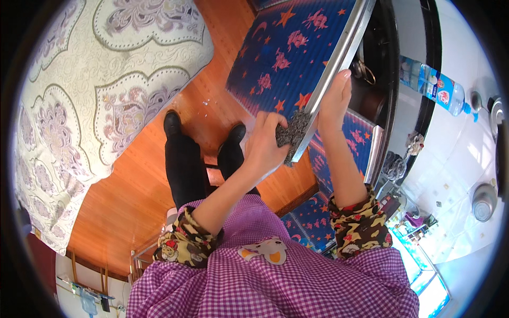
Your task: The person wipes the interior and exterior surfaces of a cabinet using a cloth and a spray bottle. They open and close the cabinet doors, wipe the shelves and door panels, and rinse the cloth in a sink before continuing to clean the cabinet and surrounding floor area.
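My left hand (264, 145) grips a grey steel wool scourer (296, 133). The scourer presses against the inner side of a metal-edged cabinet door (274, 59), near the door's end closest to me. Blue ribbed facing with orange stars and pink cartoon figures covers this door, which stands swung out from the cabinet. My right hand (336, 99) holds the outer side of the silver metal edge strip (328, 79), its fingers pointing up along it. Both sleeves are pushed up to the forearms.
Behind the door the dark cabinet interior (373, 67) shows. On the counter at right are a plastic bottle (441, 87) with a blue label, crumpled grey cloths (393, 165) and a metal pot (484, 202). A patterned cloth (139, 95) drapes at left above the wood-look floor (127, 194).
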A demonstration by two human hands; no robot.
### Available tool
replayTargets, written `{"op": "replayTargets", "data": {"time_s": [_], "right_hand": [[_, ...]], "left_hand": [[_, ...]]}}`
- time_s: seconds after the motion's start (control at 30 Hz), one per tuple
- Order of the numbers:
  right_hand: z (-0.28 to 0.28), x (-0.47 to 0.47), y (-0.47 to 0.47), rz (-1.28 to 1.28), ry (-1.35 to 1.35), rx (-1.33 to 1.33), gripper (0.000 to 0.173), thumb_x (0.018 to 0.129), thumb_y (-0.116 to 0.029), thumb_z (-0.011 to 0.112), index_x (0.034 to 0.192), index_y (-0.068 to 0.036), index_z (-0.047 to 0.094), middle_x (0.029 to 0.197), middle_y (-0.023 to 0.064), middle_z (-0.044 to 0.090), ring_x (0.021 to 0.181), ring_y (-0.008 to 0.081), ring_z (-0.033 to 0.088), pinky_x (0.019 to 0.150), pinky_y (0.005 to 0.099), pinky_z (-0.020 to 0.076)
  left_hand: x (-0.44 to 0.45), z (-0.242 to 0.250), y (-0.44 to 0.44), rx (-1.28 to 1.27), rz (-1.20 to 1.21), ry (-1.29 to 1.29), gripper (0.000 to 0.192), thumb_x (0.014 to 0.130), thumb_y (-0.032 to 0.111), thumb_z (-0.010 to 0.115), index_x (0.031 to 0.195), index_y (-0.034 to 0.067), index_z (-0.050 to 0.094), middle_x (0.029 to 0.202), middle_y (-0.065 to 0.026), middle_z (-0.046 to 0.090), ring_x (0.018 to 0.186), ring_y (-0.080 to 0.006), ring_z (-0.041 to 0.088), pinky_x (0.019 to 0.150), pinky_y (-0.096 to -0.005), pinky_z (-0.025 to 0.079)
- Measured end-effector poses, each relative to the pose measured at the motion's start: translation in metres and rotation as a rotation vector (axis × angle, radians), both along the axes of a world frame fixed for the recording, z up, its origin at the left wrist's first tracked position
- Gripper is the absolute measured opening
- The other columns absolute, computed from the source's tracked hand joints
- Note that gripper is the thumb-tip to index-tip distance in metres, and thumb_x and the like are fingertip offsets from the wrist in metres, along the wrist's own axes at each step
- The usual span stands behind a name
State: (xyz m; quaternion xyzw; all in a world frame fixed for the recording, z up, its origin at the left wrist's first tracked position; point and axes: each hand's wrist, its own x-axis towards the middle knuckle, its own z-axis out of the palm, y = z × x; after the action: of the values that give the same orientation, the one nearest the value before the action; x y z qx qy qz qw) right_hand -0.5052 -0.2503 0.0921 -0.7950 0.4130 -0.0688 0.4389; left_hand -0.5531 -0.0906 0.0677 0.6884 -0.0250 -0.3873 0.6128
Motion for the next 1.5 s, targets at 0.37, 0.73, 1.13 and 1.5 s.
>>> {"op": "replayTargets", "data": {"time_s": [0.37, 0.73, 1.13, 1.5], "right_hand": [[-0.004, -0.021, -0.023, 0.051, -0.154, 0.042, 0.059, 0.108, -0.041, 0.029, 0.148, 0.002, 0.033, 0.123, 0.0125, 0.058, 0.11, 0.0156, 0.054, 0.095, 0.03, 0.0427], [-0.012, 0.012, 0.031, 0.002, -0.164, 0.013, 0.054, 0.107, -0.038, 0.034, 0.144, 0.001, 0.038, 0.119, 0.0086, 0.058, 0.103, 0.0136, 0.051, 0.091, 0.0268, 0.0417], [0.005, 0.025, 0.025, 0.022, 0.101, -0.037, 0.048, 0.106, -0.023, 0.038, 0.144, 0.005, 0.033, 0.115, 0.0185, 0.06, 0.101, 0.0256, 0.057, 0.088, 0.0356, 0.0447], [0.009, 0.027, 0.028, 0.071, 0.047, -0.14, 0.028, 0.103, -0.017, 0.044, 0.119, 0.004, 0.049, 0.088, 0.0124, 0.057, 0.078, 0.0191, 0.053, 0.072, 0.0328, 0.045]], "left_hand": [[0.048, -0.017, -0.072, -0.16, 0.171, -0.192, 0.038, 0.063, 0.002, 0.073, 0.098, 0.008, 0.058, 0.103, -0.0116, 0.05, 0.101, -0.0321, 0.056, 0.084, -0.0367, 0.048], [0.283, -0.029, -0.221, -0.05, 0.249, -0.276, 0.043, 0.071, 0.021, 0.076, 0.111, 0.018, 0.061, 0.122, -0.0123, 0.05, 0.114, -0.0344, 0.056, 0.092, -0.0433, 0.048], [0.225, -0.034, -0.165, -0.148, 0.149, -0.22, 0.041, 0.068, 0.012, 0.074, 0.103, 0.005, 0.055, 0.115, -0.0196, 0.055, 0.111, -0.0325, 0.056, 0.095, -0.0372, 0.044], [0.243, -0.032, -0.179, -0.098, 0.086, 0.048, 0.053, 0.068, 0.022, 0.077, 0.112, 0.004, 0.055, 0.117, -0.0189, 0.054, 0.113, -0.0358, 0.057, 0.095, -0.0404, 0.047]]}}
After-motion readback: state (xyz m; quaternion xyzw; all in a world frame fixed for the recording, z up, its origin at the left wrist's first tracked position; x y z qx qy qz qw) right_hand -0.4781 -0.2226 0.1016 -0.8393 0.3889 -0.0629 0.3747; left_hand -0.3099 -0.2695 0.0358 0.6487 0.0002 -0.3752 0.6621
